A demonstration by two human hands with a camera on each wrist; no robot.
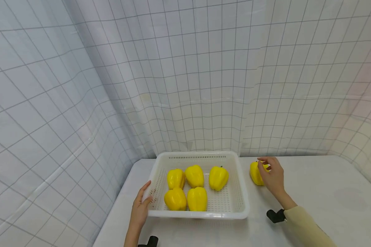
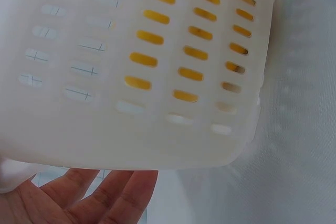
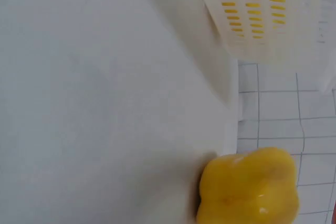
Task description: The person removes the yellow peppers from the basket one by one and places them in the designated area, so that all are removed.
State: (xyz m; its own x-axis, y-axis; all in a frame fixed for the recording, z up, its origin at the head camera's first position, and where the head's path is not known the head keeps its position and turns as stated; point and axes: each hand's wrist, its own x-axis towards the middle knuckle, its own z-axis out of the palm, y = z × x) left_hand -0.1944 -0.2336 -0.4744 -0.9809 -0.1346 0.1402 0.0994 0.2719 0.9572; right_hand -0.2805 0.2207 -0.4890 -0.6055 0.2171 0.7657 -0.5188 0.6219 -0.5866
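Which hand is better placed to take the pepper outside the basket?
Likely the right hand: it is right by the loose pepper, while the left hand holds the basket's opposite side.

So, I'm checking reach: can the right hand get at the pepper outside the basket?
Likely yes: the right hand is beside the yellow pepper, with nothing visible between them; the basket stands aside.

Near the counter's left edge, the left hand grips, thumb opposite fingers; toward the far edge, the right hand's fingers curve loosely.
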